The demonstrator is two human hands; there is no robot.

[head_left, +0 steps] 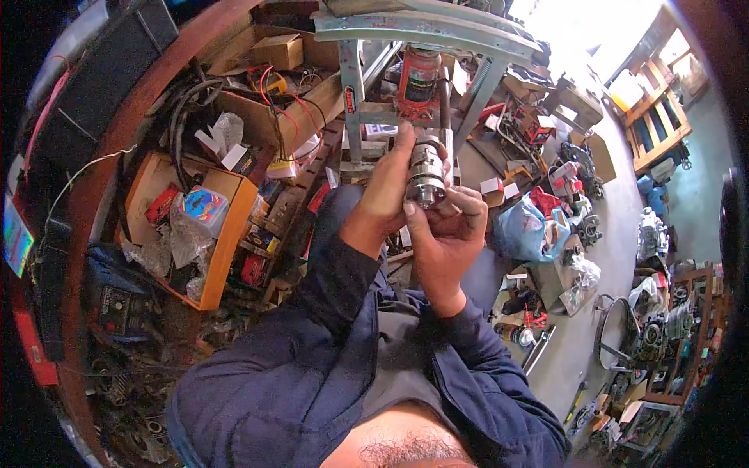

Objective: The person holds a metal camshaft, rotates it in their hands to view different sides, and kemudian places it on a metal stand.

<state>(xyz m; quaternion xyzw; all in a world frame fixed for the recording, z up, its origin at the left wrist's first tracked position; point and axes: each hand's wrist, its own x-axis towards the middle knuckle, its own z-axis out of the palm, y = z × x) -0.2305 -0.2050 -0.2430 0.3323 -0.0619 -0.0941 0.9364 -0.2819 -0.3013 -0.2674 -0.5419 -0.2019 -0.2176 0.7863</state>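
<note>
An orange crate [226,234] of packets sits at left, a blue plastic bag [521,228] right of centre, wooden shelving [655,125] upper right.

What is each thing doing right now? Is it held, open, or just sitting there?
Metal cylindrical part: held up, gripped by both hands.
Left hand: closed around the part's side.
Right hand: fingers pinching the part's lower end.
Orange box: open, full of packets.
Blue plastic bag: lying crumpled on the floor.

shaft [426,168] | grey metal, cylindrical, stepped with lobes or rings along it | roughly upright, lower end facing the camera | held up between both hands, in front of a red jack
</note>
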